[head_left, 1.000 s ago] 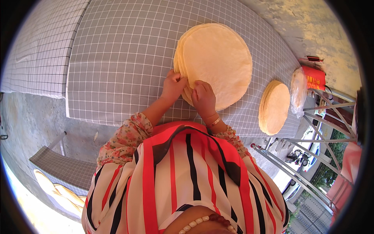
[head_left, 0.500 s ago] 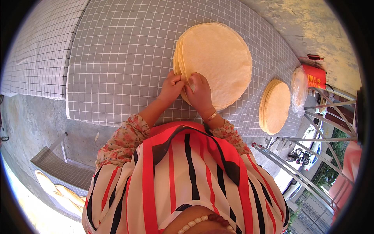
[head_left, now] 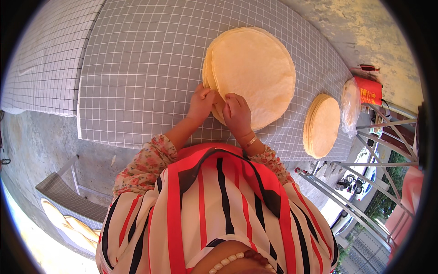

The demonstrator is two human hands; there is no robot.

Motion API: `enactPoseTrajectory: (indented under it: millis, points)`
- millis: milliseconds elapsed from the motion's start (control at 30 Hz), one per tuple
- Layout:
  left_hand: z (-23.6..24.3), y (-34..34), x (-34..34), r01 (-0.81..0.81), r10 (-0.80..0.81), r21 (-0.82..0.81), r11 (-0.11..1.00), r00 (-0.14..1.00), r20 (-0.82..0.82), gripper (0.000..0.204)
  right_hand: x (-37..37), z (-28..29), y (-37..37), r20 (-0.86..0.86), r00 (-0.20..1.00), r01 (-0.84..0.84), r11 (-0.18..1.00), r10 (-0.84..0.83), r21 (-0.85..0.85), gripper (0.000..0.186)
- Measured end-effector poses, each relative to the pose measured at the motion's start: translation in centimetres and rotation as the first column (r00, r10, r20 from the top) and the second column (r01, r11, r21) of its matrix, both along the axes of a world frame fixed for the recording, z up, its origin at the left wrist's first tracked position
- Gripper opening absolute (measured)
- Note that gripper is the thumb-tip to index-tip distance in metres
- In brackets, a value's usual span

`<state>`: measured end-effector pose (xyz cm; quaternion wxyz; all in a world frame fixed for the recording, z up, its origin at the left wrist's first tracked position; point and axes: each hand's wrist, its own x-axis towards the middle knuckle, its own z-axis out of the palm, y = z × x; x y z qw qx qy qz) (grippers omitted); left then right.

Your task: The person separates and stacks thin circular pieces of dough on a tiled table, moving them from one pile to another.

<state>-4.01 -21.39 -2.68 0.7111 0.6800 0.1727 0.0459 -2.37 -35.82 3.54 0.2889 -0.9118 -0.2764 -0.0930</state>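
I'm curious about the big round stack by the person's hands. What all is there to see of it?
The big stack is made of thin, round, pale golden sheets that look like flatbread. It lies flat on the grey checked tablecloth. The top sheet looks faintly mottled; at the left, lower layers stick out past it. The left hand and right hand touch its near left edge with curled fingers; their exact grip is unclear.
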Motion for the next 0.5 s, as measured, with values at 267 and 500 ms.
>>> enactPoseTrajectory:
  millis: [267,500]
  points:
    - [0.6,0.4,-0.1,0.107,-0.111,0.093,0.990,0.993,0.043,0.018,1.0,0.2,1.0,-0.007,1.000,-0.021,1.000,0.021,-0.023,0.013]
    - [0.6,1.3,-0.9,0.192,-0.202,0.108,0.975,0.976,0.083,0.017,0.4,0.9,1.7,-0.004,0.999,-0.043,0.998,0.043,0.052,0.017]
